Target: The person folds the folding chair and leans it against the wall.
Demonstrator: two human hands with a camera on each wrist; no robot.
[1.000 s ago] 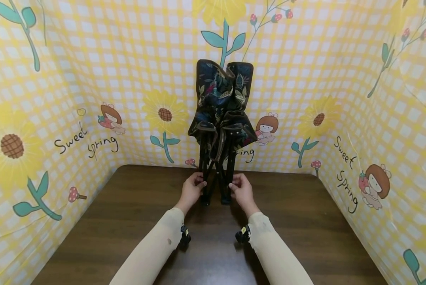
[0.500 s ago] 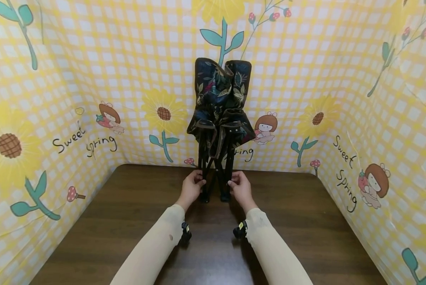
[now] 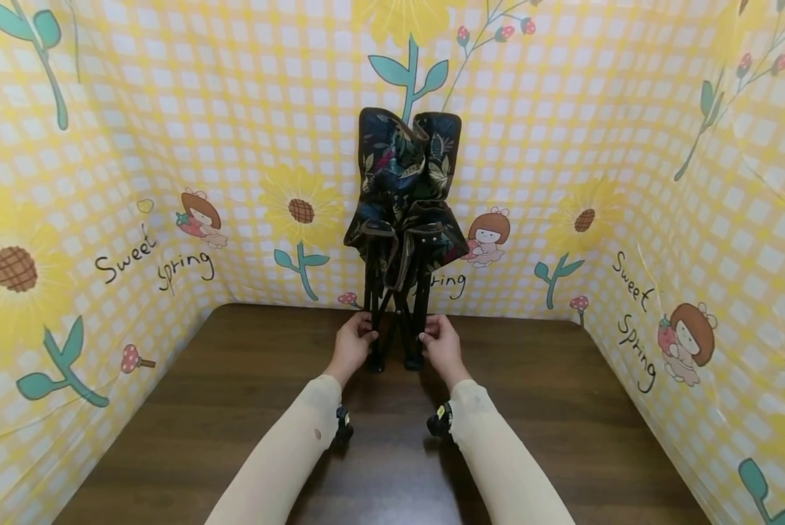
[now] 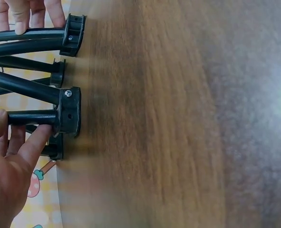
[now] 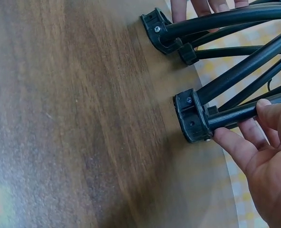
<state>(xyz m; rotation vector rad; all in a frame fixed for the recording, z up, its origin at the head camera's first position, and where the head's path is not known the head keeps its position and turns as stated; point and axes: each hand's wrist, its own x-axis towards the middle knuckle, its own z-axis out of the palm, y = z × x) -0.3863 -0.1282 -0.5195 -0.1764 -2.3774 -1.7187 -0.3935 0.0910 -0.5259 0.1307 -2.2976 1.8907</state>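
A partly folded folding chair (image 3: 401,175) with dark floral fabric stands upright at the far middle of the table. Its black tube legs cross and end in black plastic feet (image 4: 70,111). My left hand (image 3: 353,343) pinches the near left leg just above its foot, thumb on one side and fingers on the other. On the near right leg, my right hand (image 3: 443,346) has the same kind of pinch, as the right wrist view shows with the thumb on the tube (image 5: 235,115). The fabric seat and back hang bunched between the frame tubes.
The brown wooden table (image 3: 392,452) spreads out in front of the chair. Behind it and on both sides hangs a yellow checked cloth (image 3: 248,131) with sunflowers, close to the table's edges. Small black cameras (image 3: 343,425) sit on both wrists.
Hardly anything differs. The chair and both hands appear slightly further left and higher than a second ago, along with a small shift of the whole view. Both grips stay the same.
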